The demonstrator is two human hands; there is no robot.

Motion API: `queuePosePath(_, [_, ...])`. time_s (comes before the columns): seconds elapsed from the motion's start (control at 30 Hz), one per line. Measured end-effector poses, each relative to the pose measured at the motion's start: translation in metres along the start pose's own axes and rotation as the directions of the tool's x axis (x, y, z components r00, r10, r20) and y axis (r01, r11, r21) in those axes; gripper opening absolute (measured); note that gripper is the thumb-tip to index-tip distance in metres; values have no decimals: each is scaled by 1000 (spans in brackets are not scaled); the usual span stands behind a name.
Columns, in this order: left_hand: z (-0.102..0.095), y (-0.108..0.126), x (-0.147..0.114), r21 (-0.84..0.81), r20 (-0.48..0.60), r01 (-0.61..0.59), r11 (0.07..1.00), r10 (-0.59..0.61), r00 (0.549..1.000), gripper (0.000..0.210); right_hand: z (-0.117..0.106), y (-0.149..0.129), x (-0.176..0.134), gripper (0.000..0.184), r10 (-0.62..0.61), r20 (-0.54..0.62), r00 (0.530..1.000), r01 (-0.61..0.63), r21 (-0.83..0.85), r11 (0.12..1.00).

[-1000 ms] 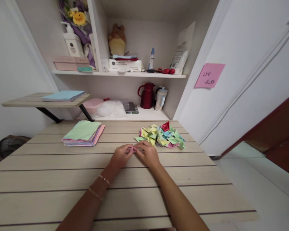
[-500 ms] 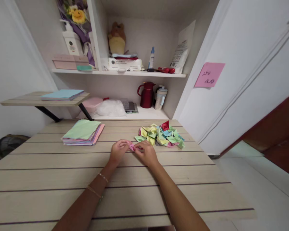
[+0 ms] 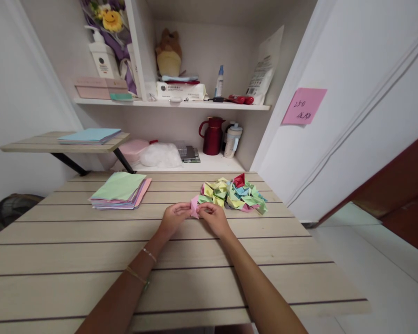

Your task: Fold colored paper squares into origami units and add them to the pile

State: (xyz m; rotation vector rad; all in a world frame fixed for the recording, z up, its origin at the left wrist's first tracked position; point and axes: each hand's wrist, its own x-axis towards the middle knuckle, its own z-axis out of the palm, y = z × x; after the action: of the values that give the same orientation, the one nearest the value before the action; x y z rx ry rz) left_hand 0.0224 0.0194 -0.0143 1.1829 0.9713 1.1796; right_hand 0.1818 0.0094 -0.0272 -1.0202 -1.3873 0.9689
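Observation:
A small piece of folded pink paper (image 3: 194,207) stands between my two hands, just above the wooden table (image 3: 202,260). My left hand (image 3: 174,217) pinches its left side with closed fingers. From the right, my right hand (image 3: 214,218) grips the same paper, its fingertips partly hiding the lower edge. Right behind my right hand lies a heap of folded paper boats (image 3: 235,194) in yellow, green, blue, pink and red. Over to the left sits a stack of square coloured paper (image 3: 120,188), light green on top.
A raised wooden shelf (image 3: 31,143) at the left bears more blue paper (image 3: 90,135). Behind the table, a cabinet holds a red jug (image 3: 212,137), a cup (image 3: 232,140) and a clear plastic bag (image 3: 160,155). A pink note (image 3: 303,105) is on the right wall.
The pink paper has turned more upright and shows a larger pointed face. Both hands have shifted slightly right and their fingers have moved on the paper.

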Motion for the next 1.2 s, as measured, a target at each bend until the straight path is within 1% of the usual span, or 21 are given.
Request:
queuePosePath(0.17, [2,-2,-2,4,35,28,1000,-28,999,29,-2,-2,-1,18,-76,16,997,78,-129,989])
queuePosePath(0.23, [1,-3,-2,6,32,38,999,-38,999,27,-2,-3,-1,18,-81,23,996,83,-141,987])
queuePosePath(0.3, [-1,-5,0,-34,-26,37,999,-38,999,27,0,-2,-1,22,-39,21,999,41,-75,996])
queuePosePath(0.4, [-6,-8,5,-143,-154,-14,990,-8,988,26,2,-1,0,39,63,16,998,-64,120,991])
queuePosePath(0.47, [-9,-9,7,-202,-186,-49,978,10,983,25,3,-1,-1,48,103,14,995,-104,195,975])
queuePosePath(0.5, [-9,-9,8,-218,-185,-59,974,18,983,25,4,-1,-1,48,110,17,994,-111,196,974])
queuePosePath(0.57, [-9,-10,8,-223,-154,-59,973,25,988,24,6,-2,-3,42,109,42,993,-114,148,982])
queuePosePath(0.63, [-6,-11,7,-206,-115,-41,978,17,993,24,9,-4,-5,35,92,73,993,-98,90,991])
queuePosePath(0.7, [-3,-11,6,-189,-92,-18,982,1,996,24,11,-6,-6,30,67,69,995,-71,66,995])
queuePosePath(0.83, [0,-8,4,-161,-81,-3,987,-11,997,30,11,-7,-7,25,23,28,999,-23,-2,1000])
queuePosePath(0.97, [-3,-5,5,-95,-120,-3,995,-8,993,32,11,-3,-6,22,-15,20,1000,17,-93,996])
queuePosePath(1.07, [-6,-5,5,-146,-151,-8,989,-14,988,30,12,1,-5,26,-25,-30,999,23,-72,997])
queuePosePath(1.13, [-6,-4,4,-201,-140,9,980,-38,989,30,13,1,-5,31,-43,-64,997,39,-52,998])
queuePosePath(1.2, [-5,-2,3,-242,-110,36,970,-65,992,31,12,-1,-5,28,-87,-80,993,81,-78,994])
